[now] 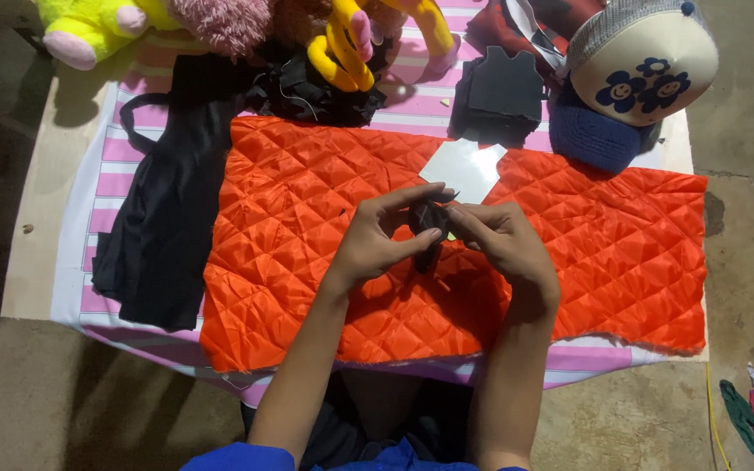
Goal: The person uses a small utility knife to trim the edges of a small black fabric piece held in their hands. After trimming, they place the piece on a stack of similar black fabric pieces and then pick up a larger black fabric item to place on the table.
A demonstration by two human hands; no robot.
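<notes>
Pinched between closed fingertips of left hand (375,244) and right hand (501,240): small black fabric scrap (428,223), judged light, limp, best gripped at edges. Beneath fingers: orange quilted cloth (307,201). Beyond fingertips: white card (467,166).

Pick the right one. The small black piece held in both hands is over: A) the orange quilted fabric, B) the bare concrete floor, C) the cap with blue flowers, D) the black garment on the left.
A: the small black piece, pinched between the left hand and right hand, sits above the orange quilted fabric.
</notes>
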